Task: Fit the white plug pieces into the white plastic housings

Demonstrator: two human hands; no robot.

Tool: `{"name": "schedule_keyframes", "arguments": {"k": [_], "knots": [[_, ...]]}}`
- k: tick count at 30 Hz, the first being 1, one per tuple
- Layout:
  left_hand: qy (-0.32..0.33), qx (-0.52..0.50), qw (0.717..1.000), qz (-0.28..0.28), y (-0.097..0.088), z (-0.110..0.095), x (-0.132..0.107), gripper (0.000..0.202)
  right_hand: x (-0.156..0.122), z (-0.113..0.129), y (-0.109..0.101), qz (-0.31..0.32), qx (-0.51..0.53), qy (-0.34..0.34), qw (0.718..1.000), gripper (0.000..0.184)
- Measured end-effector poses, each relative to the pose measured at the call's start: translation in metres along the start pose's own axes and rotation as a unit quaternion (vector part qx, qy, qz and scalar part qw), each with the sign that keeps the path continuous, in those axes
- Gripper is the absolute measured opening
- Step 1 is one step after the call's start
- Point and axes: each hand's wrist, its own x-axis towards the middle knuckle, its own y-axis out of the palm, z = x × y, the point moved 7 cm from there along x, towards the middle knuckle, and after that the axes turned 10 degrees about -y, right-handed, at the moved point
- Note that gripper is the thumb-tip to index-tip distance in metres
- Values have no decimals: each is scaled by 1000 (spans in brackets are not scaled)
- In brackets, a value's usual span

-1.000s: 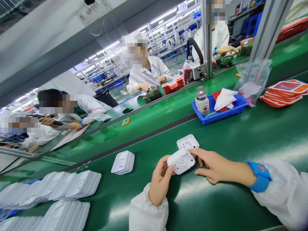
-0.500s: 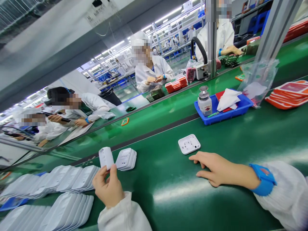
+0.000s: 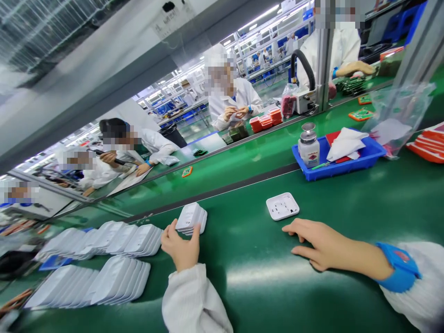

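Note:
My left hand (image 3: 183,247) is at a small stack of white plastic covers (image 3: 191,215), its thumb and fingers spread at the stack's near side. The fingertips sit close against the covers; whether they touch is hard to tell. The top cover lies level with the ones beneath it. My right hand (image 3: 321,245) hovers low over or rests on the green work surface, fingers stretched out and holding nothing. Just beyond those fingertips lies a single white cover (image 3: 282,206) with small slots and holes, inner side up.
Rows of white covers (image 3: 118,280) lean together at the left. Behind the right hand stand a blue tray (image 3: 342,165) with a white bottle (image 3: 308,147) and white wipes, a clear plastic bag, and orange-red frames (image 3: 430,143). Co-workers sit across the green conveyor (image 3: 229,162).
The white cover that my left hand held up is now on the small stack, and the hand has spread its fingers there. My right hand keeps its pose. The view has shifted left.

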Motion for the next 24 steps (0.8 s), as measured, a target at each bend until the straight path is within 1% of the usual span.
{"name": "schedule_keyframes", "arguments": {"k": [2,3,5,6,7,9,11,13,16,18,22,24], "knots": [[-36,-19,999,18,5,9,2,84,-1,-2,2,0,0,-1,1000,29],[-54,-30,998,30,9,14,2,91,-2,-3,3,-1,-1,-4,1000,28],[-81,-47,995,42,15,21,3,96,-4,-5,5,-3,-5,-18,1000,30],[-92,-56,993,44,18,24,3,94,-5,-6,7,-3,-8,-28,1000,31],[-101,-66,992,45,20,27,3,87,-6,-7,8,-3,-12,-38,999,32],[-109,-83,990,43,21,28,3,67,-8,-9,10,-3,-20,-52,998,33],[-111,-96,988,40,21,28,2,52,-9,-11,11,-6,-26,-60,998,33],[-115,-105,987,40,19,27,1,47,-10,-12,11,-9,-32,-66,997,33],[-128,-113,984,50,17,27,-1,48,-10,-13,11,-13,-44,-73,996,33],[-146,-115,981,60,18,29,-3,58,-10,-13,10,-20,-48,-79,995,32],[-184,-116,973,75,22,33,-7,102,-10,-16,9,-7,-41,-70,997,29],[-198,-115,970,84,25,35,-8,114,-11,-19,10,4,-38,-68,997,29]]}}
